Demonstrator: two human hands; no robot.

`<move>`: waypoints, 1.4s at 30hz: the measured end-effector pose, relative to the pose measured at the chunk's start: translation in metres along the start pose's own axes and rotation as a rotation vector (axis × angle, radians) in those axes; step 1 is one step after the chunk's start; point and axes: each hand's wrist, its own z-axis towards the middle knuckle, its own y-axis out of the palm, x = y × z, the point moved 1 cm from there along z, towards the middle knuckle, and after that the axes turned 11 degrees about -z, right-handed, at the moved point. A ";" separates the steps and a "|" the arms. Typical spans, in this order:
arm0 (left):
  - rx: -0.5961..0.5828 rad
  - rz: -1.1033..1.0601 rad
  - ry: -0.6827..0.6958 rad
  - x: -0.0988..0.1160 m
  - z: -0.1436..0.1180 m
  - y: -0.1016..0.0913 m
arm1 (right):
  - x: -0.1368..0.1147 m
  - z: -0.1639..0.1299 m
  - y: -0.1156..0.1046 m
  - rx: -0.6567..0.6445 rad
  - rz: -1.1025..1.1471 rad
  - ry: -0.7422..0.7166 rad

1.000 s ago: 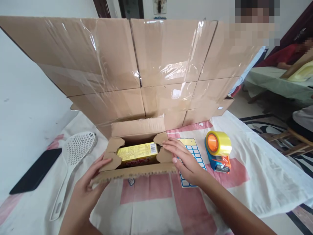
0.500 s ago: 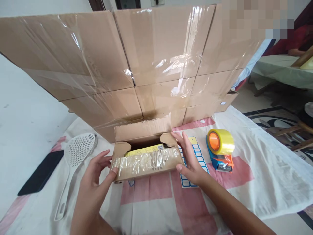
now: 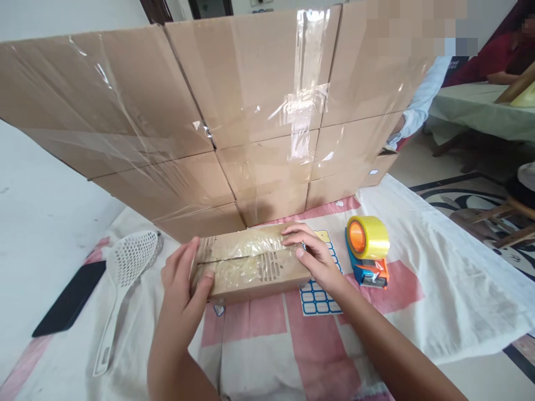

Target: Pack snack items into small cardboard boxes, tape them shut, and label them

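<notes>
A small cardboard box (image 3: 246, 284) sits on the cloth in front of me, its two top flaps folded down and nearly meeting along a narrow seam. Crinkled clear tape covers parts of both flaps. My left hand (image 3: 184, 278) grips the left end of the box, thumb on the top near the front edge and fingers round the far side. At the right end, my right hand (image 3: 313, 256) lies over the top flaps, fingers bent over the rear flap and thumb on the front one. Whatever lies inside the box is hidden.
Behind stands a tall cardboard divider (image 3: 267, 106) of taped panels. A tape dispenser (image 3: 368, 250) with a yellow roll and a label sheet (image 3: 320, 298) lie to the right. On the left are a white slotted skimmer (image 3: 129, 262) and a black phone (image 3: 69, 301). A person's sleeve (image 3: 426, 106) shows beyond.
The box's long flaps have been folded down, covering the yellow package that showed inside. Both hands have moved onto the box's top and ends.
</notes>
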 end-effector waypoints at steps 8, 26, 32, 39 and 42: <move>-0.123 0.344 0.408 0.064 -0.008 0.037 | -0.002 -0.004 -0.005 -0.024 -0.106 -0.031; -0.181 0.336 0.307 0.083 -0.018 0.059 | -0.001 -0.013 0.000 0.014 -0.138 0.051; -0.098 0.345 0.291 0.083 -0.021 0.060 | 0.009 -0.014 -0.010 0.187 -0.174 0.008; -0.030 0.334 0.298 0.081 -0.029 0.060 | -0.009 -0.015 -0.046 0.596 -0.465 -0.120; -0.052 0.345 0.300 0.078 -0.031 0.059 | -0.020 -0.023 -0.079 0.822 -0.652 -0.067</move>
